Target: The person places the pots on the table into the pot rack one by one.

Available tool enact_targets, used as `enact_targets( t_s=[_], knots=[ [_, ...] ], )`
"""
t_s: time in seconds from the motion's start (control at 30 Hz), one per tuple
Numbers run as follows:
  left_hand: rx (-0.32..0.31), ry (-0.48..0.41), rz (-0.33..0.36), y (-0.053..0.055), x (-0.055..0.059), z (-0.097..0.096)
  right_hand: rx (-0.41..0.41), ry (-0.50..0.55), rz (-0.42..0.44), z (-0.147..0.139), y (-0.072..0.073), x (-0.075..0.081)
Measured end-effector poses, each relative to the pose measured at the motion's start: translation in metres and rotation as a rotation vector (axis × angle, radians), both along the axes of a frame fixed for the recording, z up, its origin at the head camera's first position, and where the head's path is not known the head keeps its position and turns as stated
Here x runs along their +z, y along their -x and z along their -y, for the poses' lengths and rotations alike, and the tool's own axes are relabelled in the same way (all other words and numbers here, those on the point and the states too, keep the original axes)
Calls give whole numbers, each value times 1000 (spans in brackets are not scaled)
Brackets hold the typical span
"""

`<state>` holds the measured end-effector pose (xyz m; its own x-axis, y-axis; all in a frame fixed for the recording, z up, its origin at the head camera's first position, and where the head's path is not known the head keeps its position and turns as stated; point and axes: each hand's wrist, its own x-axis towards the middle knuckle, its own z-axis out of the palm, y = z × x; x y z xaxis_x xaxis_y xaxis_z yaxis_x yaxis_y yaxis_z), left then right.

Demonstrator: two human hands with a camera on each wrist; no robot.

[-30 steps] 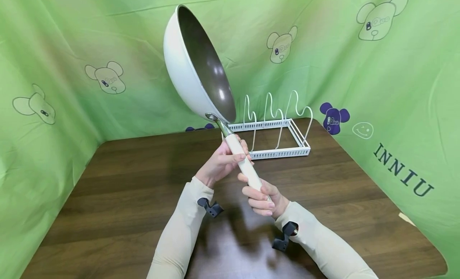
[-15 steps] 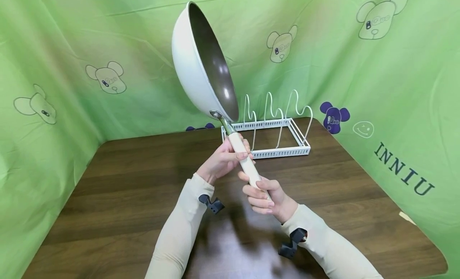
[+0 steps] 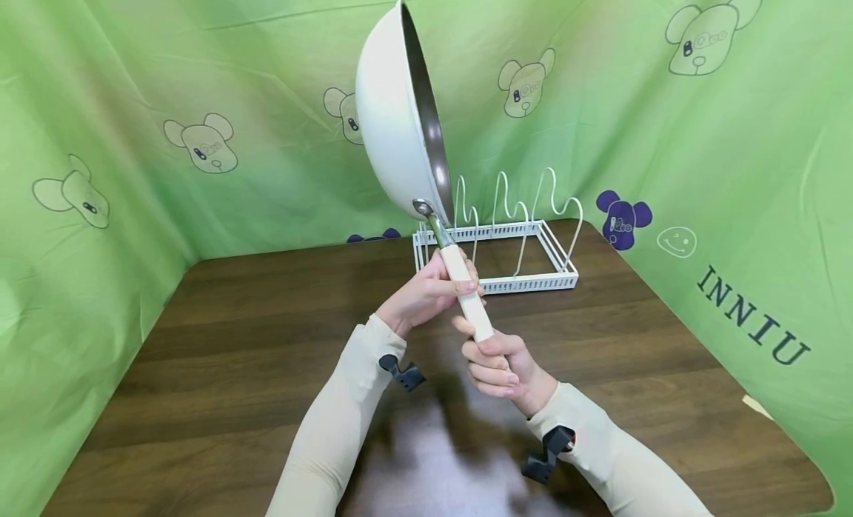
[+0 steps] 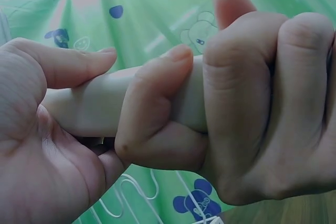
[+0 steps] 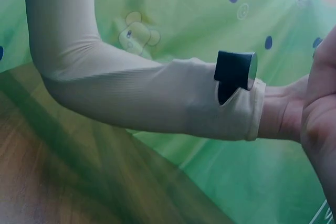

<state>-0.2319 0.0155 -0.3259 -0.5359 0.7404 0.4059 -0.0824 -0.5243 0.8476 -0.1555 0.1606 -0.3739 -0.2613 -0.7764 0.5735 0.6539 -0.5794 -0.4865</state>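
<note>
A deep white frying pan (image 3: pixel 393 117) with a dark interior is held up above the table in the head view, its bowl at the top and nearly edge-on. Its pale handle (image 3: pixel 464 287) slants down to the right. My left hand (image 3: pixel 429 293) grips the handle's upper part, thumb across the front. Lower down, my right hand (image 3: pixel 501 367) wraps its fingers round the handle's end. Close up in the left wrist view, both hands hold the handle (image 4: pixel 100 106). In the right wrist view mostly the left sleeve (image 5: pixel 157 95) shows; the pan is out of sight there.
Behind the hands a white wire rack (image 3: pixel 529 283) with several upright looped dividers stands at the back of the brown wooden table (image 3: pixel 220 369). A green printed curtain (image 3: pixel 280 72) surrounds the table at the back and sides. A small pale strip (image 3: pixel 757 407) lies at the right edge.
The pan has swung to the right and turned more edge-on, so less of its dark inside shows. Both hands have shifted slightly right, still gripping the handle.
</note>
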Motion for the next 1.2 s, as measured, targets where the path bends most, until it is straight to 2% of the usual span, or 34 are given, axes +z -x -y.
enact_targets(
  t_s=[0.13, 0.43, 0.7, 1.2],
  knots=[
    [9, 44, -10, 0, 0, -5, 47, 69, -5, 1, 3, -6],
    [37, 199, 62, -3, -8, -17, 116, 182, -32, -1, 2, -19],
    [42, 220, 97, -1, -12, -24, 140, 216, -18, -5, 5, -24],
    [75, 286, 87, -3, -24, -41, 192, 221, -32, -14, 7, -33]
  ],
)
